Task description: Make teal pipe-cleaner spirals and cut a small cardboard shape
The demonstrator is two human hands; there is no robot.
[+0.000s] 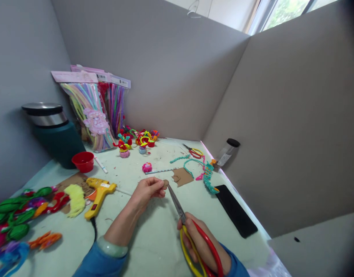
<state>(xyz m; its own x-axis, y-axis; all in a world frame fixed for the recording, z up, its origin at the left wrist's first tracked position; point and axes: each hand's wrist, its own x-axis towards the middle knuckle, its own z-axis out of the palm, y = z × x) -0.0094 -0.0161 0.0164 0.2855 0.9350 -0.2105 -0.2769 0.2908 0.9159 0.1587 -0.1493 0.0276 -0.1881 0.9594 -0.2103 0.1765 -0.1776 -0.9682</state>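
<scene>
Between the thumb and fingers of my left hand [149, 192] is a small round piece of cardboard [165, 184], pinched near the middle of the table. My right hand [201, 236] grips a pair of scissors [177, 204] with red and yellow handles. The blade tips meet the edge of the cardboard piece; whether the blades are parted is hard to make out. Just beyond lies a torn brown cardboard sheet [183, 177] with a bite cut from its edge. A pink pom-pom-like piece [147, 167] and a thin striped stick [159, 171] rest behind my left hand.
A yellow glue gun [100, 196] with a black cord lies left of my left arm. Further left are a red cup [83, 161], a teal bottle [58, 140] and pipe-cleaner figures [18, 211]. A black phone [236, 211] and second scissors [195, 152] lie to the right.
</scene>
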